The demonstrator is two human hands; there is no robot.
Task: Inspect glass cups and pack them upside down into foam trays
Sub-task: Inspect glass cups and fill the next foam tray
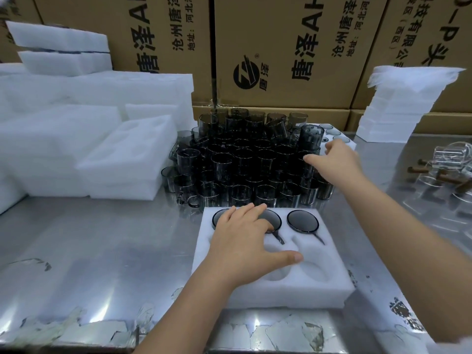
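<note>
I am in the middle of filling the foam tray (281,290) in front of me on the surface (102,251). Its back row has three dark cups in it, bottoms up; the one at two o'clock (303,221) shows best. The front holes have no cups in them.

My left hand (242,241) lies flat on the tray, fingers spread over the middle cup, thumb out, holding nothing.

My right hand (332,162) reaches to the pile of dark glass cups (242,159) at twelve o'clock. Its fingers are loose and partly open, and I see no cup in it.

Next, I think, I must pick one cup off the pile's right edge, look it over, flip it, and set it in a front hole. I should lift gently, so the others do not tip.
</note>
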